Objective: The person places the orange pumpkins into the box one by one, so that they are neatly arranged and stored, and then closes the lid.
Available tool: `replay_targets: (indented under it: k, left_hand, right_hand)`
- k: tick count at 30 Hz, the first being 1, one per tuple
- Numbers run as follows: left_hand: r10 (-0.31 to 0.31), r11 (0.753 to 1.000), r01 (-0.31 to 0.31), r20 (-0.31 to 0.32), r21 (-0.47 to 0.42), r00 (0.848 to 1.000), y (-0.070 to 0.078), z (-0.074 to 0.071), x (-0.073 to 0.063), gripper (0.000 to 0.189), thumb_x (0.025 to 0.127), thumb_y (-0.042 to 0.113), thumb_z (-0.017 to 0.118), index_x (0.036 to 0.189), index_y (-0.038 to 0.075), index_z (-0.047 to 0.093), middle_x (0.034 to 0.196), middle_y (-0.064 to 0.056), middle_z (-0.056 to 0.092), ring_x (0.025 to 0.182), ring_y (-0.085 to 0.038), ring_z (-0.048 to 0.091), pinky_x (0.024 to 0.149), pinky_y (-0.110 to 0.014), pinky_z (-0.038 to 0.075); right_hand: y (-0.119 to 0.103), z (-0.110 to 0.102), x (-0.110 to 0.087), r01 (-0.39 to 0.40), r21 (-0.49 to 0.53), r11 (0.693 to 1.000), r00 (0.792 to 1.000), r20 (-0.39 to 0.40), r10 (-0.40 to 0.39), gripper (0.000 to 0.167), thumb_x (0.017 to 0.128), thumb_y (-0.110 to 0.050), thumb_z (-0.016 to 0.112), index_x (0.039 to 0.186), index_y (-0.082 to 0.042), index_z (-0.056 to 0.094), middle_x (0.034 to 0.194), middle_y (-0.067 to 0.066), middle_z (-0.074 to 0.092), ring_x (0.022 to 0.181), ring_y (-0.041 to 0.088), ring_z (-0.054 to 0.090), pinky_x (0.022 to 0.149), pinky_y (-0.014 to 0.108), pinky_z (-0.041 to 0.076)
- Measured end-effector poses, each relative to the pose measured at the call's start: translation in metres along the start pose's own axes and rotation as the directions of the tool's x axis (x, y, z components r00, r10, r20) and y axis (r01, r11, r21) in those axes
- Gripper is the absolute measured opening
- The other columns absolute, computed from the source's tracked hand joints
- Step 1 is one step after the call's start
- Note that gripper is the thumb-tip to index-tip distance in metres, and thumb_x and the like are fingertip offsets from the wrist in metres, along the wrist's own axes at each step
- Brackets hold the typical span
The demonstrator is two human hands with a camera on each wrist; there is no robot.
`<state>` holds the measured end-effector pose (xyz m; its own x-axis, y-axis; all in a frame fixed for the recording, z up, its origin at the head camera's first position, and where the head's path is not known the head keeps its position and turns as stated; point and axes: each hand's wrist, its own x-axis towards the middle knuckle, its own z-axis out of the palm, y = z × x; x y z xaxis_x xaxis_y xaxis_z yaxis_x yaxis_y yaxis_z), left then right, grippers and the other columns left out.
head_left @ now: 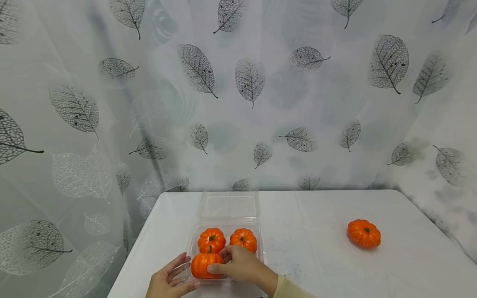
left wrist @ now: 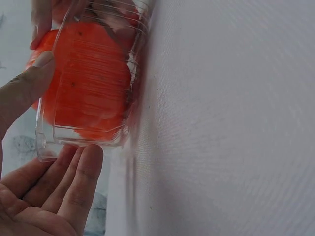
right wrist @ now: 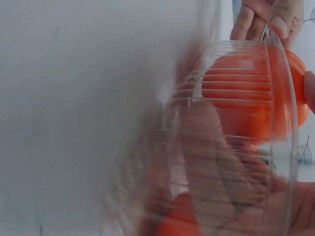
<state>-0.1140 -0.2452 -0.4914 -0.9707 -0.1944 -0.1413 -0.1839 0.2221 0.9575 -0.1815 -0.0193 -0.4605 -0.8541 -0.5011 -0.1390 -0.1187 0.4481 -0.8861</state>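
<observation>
A clear plastic clamshell box [head_left: 264, 252] stands on the white table with its lid [head_left: 228, 205] folded back. Inside it, two small orange pumpkins sit in the far row, one at the left [head_left: 211, 239] and one at the right [head_left: 244, 238]. A third pumpkin [head_left: 204, 266] is in the near left corner, tipped so its stem points away. My right hand [head_left: 242, 265] grips this pumpkin from its right side, fingers inside the box. My left hand [head_left: 171, 278] rests at the box's left near corner, its fingers fairly straight along the wall.
A fourth orange pumpkin [head_left: 364, 234] lies by itself on the right part of the table [head_left: 316, 260]. Behind the table hangs a pale curtain [head_left: 275, 99] with a leaf print.
</observation>
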Motion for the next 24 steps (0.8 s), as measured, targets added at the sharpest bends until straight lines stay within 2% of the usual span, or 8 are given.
replay_targets:
  k: [5,15,18,24]
  left_hand:
    - [-0.015,1.000,0.015,-0.009,0.008,1.000,0.0012,0.0011,-0.0009,0.099,0.066,0.033,0.097,0.145,-0.005,0.050,0.140,-0.023,0.057,0.124,-0.039,0.060,0.092,-0.043,0.056]
    - [-0.008,1.000,0.008,0.005,0.005,1.000,0.0006,0.0003,-0.0008,0.097,0.068,0.029,0.096,0.145,-0.007,0.049,0.138,-0.024,0.058,0.123,-0.041,0.060,0.091,-0.044,0.057]
    - [0.009,1.000,-0.009,-0.001,0.004,1.000,0.0010,0.0004,0.0000,0.095,0.067,0.027,0.097,0.143,-0.007,0.051,0.136,-0.024,0.060,0.122,-0.040,0.061,0.090,-0.043,0.057]
    - [0.013,1.000,-0.013,-0.010,-0.001,1.000,0.0036,0.0006,-0.0006,0.094,0.067,0.025,0.097,0.143,-0.007,0.051,0.135,-0.023,0.061,0.122,-0.039,0.061,0.088,-0.041,0.058]
  right_hand:
    - [0.0024,0.0018,0.0020,-0.012,-0.014,1.000,1.000,0.006,0.012,0.046,0.084,-0.041,0.082,0.109,-0.004,0.069,0.086,-0.005,0.066,0.076,0.013,0.061,0.067,0.029,0.057]
    - [0.0049,0.0013,0.0007,-0.016,-0.021,1.000,1.000,-0.002,0.016,0.046,0.084,-0.045,0.081,0.107,-0.007,0.069,0.087,-0.004,0.067,0.073,0.013,0.061,0.062,0.029,0.056]
    - [0.0038,-0.0004,0.0000,-0.019,-0.045,0.999,1.000,-0.004,0.019,0.047,0.084,-0.049,0.080,0.107,-0.009,0.070,0.086,-0.005,0.067,0.073,0.013,0.061,0.062,0.030,0.056]
    - [0.0016,-0.0046,-0.0042,-0.027,-0.124,0.992,0.999,-0.031,0.023,0.055,0.082,-0.058,0.077,0.107,-0.010,0.073,0.087,-0.009,0.069,0.078,0.010,0.063,0.069,0.035,0.058]
